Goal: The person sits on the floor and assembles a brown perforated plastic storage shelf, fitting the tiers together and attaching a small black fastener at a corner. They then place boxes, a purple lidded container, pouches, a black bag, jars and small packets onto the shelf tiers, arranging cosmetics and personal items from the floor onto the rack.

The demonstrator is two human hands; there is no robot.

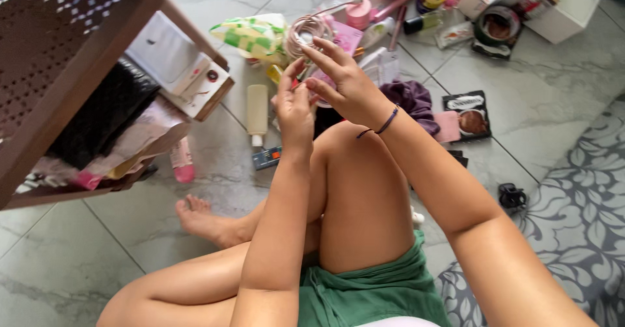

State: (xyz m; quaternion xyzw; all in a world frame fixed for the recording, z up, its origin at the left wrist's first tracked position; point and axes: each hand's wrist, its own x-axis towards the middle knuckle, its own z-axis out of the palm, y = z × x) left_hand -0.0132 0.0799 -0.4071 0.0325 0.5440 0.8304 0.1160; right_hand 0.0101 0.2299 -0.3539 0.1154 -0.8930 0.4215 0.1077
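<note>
My left hand (294, 109) and my right hand (345, 83) meet above my raised knee. Together they hold a coiled pinkish cable (306, 30), looped into a ring, whose loose end arcs up to the right. My right hand's fingers pinch the lower edge of the coil. My left hand's fingertips touch the same spot from the left. A dark cord bracelet (384, 124) circles my right wrist. Something small and red shows between the two hands, too hidden to identify.
A brown perforated plastic rack (78, 47) stands at left, with a white box (170, 56) and dark pouches on its shelf. Cosmetics, tubes, a cream bottle (257, 109), a purple cloth (410, 99) and packets litter the tiled floor. A patterned grey rug (579, 203) lies right.
</note>
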